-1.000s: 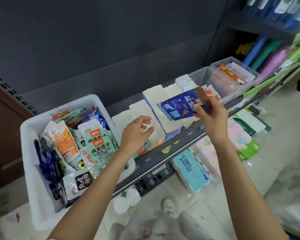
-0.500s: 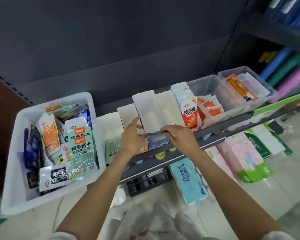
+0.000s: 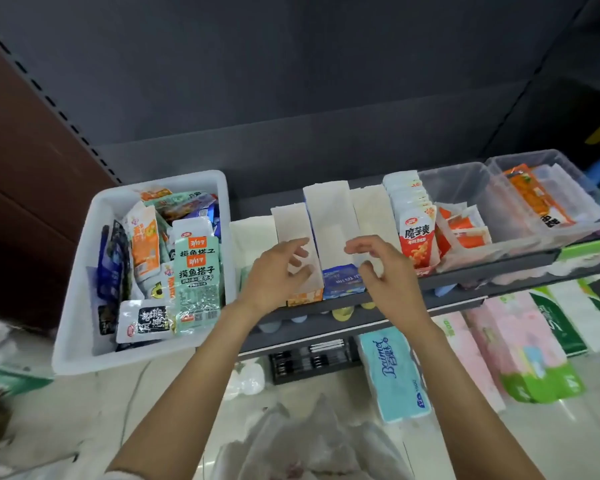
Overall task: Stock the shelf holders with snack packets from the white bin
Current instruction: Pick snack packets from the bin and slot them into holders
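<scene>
Seen from the head camera, hovering over the row of white shelf holders (image 3: pixel 329 220) on the dark shelf (image 3: pixel 447 292). Left hand (image 3: pixel 278 271) hanging loosely open, fingers half curled and gripping nothing, lying over the holder second from the left. Right hand (image 3: pixel 381 268) likewise relaxed and holding nothing, fingers bent and spread, floating just right of the tall middle holder. Both hands flanking that middle holder, whether touching its walls or not being hard to tell.

Sitting at the front foot of the middle holder, a blue snack packet (image 3: pixel 343 280), lying low between the two hands, its printed face turned toward the camera. Showing below the left hand at the front of the neighbouring holder, an orange packet (image 3: pixel 303 299). Standing upright to the right of the right hand, a file of red-and-white packets (image 3: pixel 417 244) filling its own holder.

Resting at the left end of the shelf, the white bin (image 3: pixel 84 271), crowded with mixed packets: a pale green one (image 3: pixel 196 271) lying on top, an orange-and-white one (image 3: pixel 145 240) beside it, a black-and-white one (image 3: pixel 146 322) near the front edge. Standing further right, two clear plastic tubs (image 3: pixel 471 188), with an orange packet in the far one. Lying on the floor below the shelf, tissue packs (image 3: pixel 394 372).
</scene>
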### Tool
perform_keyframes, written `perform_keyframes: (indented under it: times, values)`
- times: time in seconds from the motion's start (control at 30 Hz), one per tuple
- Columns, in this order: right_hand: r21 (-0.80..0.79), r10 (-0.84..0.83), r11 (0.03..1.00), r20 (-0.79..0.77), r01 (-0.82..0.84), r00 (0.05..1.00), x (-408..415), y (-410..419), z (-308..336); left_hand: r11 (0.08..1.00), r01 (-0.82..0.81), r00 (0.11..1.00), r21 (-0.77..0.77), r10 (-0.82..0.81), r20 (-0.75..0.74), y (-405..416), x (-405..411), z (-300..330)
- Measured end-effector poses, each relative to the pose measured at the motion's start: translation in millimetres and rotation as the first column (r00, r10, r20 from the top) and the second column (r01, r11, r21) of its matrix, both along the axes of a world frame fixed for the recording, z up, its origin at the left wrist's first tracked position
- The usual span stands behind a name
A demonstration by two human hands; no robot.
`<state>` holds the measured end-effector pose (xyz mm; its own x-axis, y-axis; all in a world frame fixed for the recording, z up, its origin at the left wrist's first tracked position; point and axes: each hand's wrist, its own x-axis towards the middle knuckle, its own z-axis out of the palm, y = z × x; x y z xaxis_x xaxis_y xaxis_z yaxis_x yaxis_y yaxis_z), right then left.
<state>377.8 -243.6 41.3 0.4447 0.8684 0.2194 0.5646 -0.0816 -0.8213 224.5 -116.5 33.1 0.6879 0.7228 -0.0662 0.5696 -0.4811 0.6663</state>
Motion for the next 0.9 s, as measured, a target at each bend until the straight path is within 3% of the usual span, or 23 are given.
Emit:
perform_keyframes:
  times: [0.13,0.23,0.4,0.47,0.57,0.63,0.77,0.83,0.9]
  values:
    - [0.005,0.112,0.994,-0.152,-0.112,0.982,-51,30,23,0.957,-0.149,0.977,0.249,0.104,0.186,6,-82,25]
    - [-0.047,0.245,0.966,-0.144,-0.254,0.959,-94,60,26,0.908,-0.352,0.923,0.227,0.296,0.248,27,-147,24]
    - [-0.318,0.411,0.861,-0.026,-0.397,0.911,-170,121,5,0.84,-0.525,0.851,0.14,0.512,0.116,76,-230,-4]
    - [-0.469,0.442,0.808,0.081,-0.358,0.893,-195,142,-8,0.853,-0.491,0.867,0.178,0.499,0.002,92,-248,-14]
    - [-0.629,0.371,0.77,0.306,-0.106,0.877,-225,162,-27,0.9,-0.372,0.905,0.228,0.406,-0.125,109,-258,-25]
    - [-0.69,0.322,0.723,0.374,0.028,0.87,-241,169,-37,0.938,-0.268,0.94,0.22,0.305,-0.154,113,-256,-31]
    - [-0.65,0.248,0.756,0.389,0.073,0.887,-261,169,-47,0.965,-0.154,0.963,0.214,0.195,-0.188,119,-254,-42]
    - [-0.61,0.197,0.792,0.315,0.039,0.929,-262,165,-47,0.967,-0.136,0.967,0.214,0.176,-0.181,122,-255,-44]
    - [-0.5,0.038,0.863,0.204,0.071,0.978,-261,161,-42,0.966,-0.173,0.972,0.192,0.199,-0.124,124,-256,-41]
